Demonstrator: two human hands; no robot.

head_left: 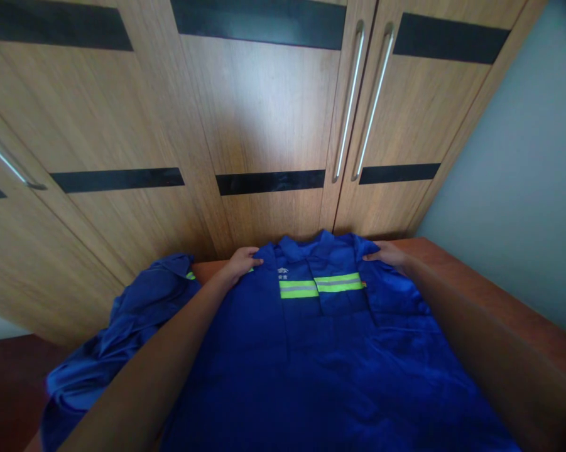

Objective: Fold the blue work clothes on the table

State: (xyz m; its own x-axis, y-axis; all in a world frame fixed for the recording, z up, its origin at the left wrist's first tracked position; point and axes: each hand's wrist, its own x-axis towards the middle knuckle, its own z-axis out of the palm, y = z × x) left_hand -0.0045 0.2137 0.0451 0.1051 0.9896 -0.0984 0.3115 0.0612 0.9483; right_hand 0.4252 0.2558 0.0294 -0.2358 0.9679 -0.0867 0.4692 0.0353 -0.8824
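Observation:
A blue work jacket [311,351] is spread out in front of me, its collar at the far end. Yellow-green reflective bands with a grey stripe cross the chest, and a small white logo sits above the band on the left. My left hand [243,261] is closed on the jacket's left shoulder, thumb on top of the cloth. At the opposite shoulder, my right hand [389,255] pinches the fabric between thumb and fingers. Both forearms reach over the jacket's sides.
More crumpled blue clothing [117,345] with a bit of reflective band lies to the left. A reddish-brown surface [471,282] is under the jacket. Behind it stands a wooden cabinet [268,113] with metal handles [374,103]. A pale wall [513,176] rises on the right.

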